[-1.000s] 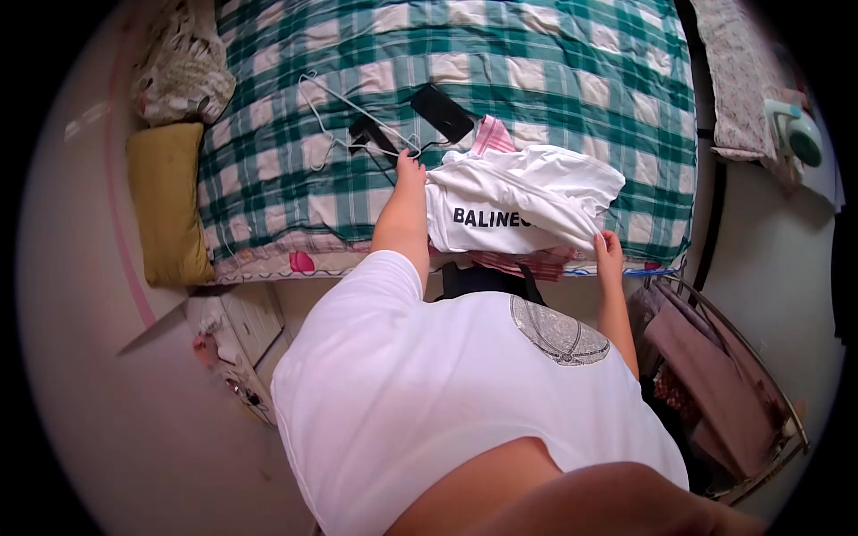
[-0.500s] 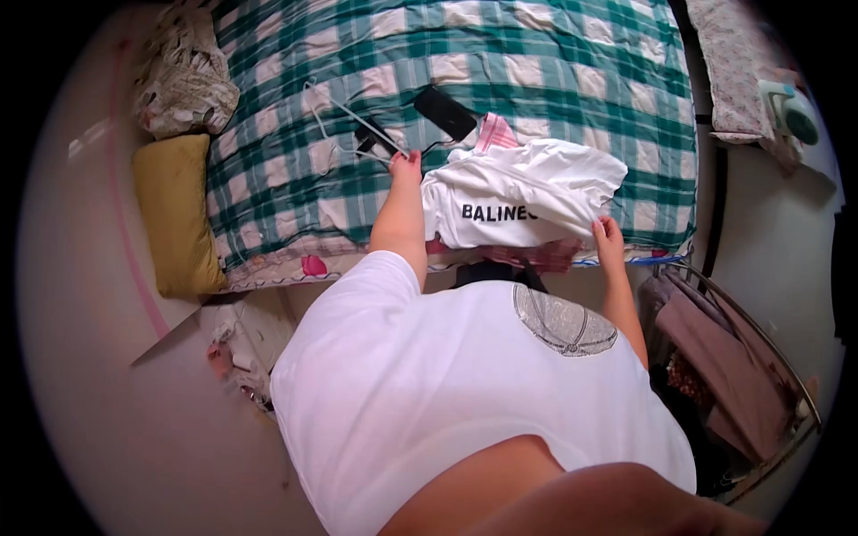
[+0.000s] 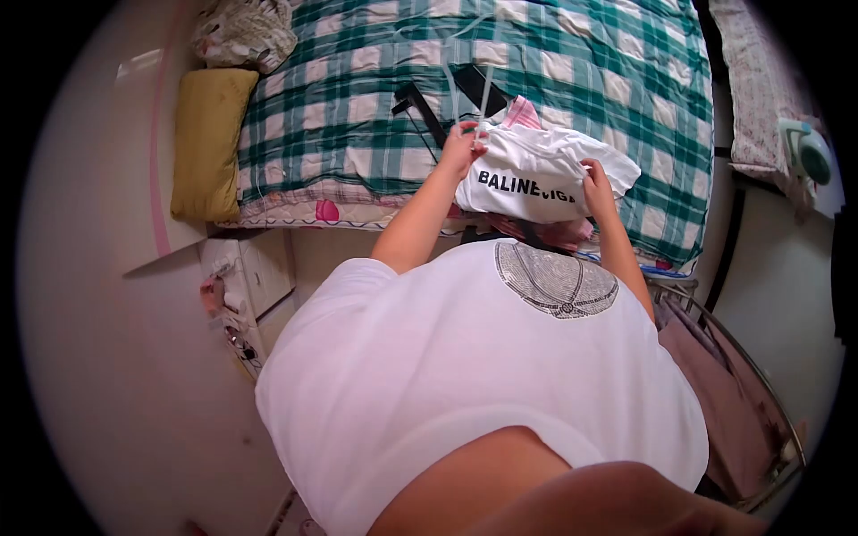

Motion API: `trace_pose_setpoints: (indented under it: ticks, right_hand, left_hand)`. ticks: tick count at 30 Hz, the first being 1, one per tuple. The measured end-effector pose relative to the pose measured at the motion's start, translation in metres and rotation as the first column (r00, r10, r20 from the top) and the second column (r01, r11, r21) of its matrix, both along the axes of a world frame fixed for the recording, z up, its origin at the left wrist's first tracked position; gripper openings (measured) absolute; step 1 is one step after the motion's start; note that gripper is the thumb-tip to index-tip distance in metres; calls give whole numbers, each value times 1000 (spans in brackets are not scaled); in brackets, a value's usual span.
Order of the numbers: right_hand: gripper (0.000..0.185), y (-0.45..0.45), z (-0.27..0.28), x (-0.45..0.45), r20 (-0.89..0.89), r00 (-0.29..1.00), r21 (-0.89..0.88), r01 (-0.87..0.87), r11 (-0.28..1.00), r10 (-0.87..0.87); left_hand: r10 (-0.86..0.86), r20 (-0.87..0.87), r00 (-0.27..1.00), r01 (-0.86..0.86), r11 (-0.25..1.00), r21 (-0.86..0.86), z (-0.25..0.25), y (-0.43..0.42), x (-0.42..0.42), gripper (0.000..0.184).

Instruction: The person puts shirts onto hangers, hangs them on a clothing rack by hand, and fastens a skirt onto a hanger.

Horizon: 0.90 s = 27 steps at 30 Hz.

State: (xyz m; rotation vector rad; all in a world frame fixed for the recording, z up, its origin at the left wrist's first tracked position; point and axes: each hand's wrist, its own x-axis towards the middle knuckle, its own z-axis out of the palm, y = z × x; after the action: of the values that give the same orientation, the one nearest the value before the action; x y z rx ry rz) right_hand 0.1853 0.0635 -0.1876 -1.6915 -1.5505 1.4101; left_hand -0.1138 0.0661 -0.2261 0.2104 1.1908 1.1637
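Observation:
A white shirt with black lettering (image 3: 523, 185) lies near the front edge of the bed, over pink striped cloth (image 3: 522, 113). My left hand (image 3: 464, 147) is closed on a pale hanger (image 3: 487, 89), which is blurred and raised at the shirt's left side. With its fingers pinched, my right hand (image 3: 595, 183) grips the right part of the shirt. Behind the hanger lies a black phone-like object (image 3: 480, 87), and a black stand (image 3: 424, 112) is to the left of it.
A green checked quilt (image 3: 357, 98) covers the bed. At its left are a mustard pillow (image 3: 212, 143) and bundled cloth (image 3: 246, 34). A rack with brownish cloth (image 3: 719, 393) stands at the lower right, a pale green appliance (image 3: 809, 154) at the right.
My left hand has lifted the hanger off the quilt and moved it right to the shirt. My right hand has moved up and inward along the shirt. The view has shifted.

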Motion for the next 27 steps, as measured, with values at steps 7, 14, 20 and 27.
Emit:
trace_pose_setpoints:
  ticks: [7, 14, 20, 27]
  right_hand:
    - [39, 28, 50, 28, 269, 942, 453, 59, 890, -200]
    - [60, 28, 109, 55, 337, 919, 633, -61, 772, -204]
    - [36, 22, 120, 75, 110, 960, 226, -277, 934, 258]
    - [48, 20, 101, 79, -44, 999, 179, 27, 984, -19]
  left_hand:
    - [-432, -461, 775, 519, 851, 74, 59, -16, 20, 25]
    - [-365, -883, 294, 836, 546, 53, 120, -22, 36, 25]
    - [-234, -944, 231, 780, 625, 36, 138, -8, 39, 24]
    - [368, -924, 108, 256, 887, 383, 90, 8, 64, 41]
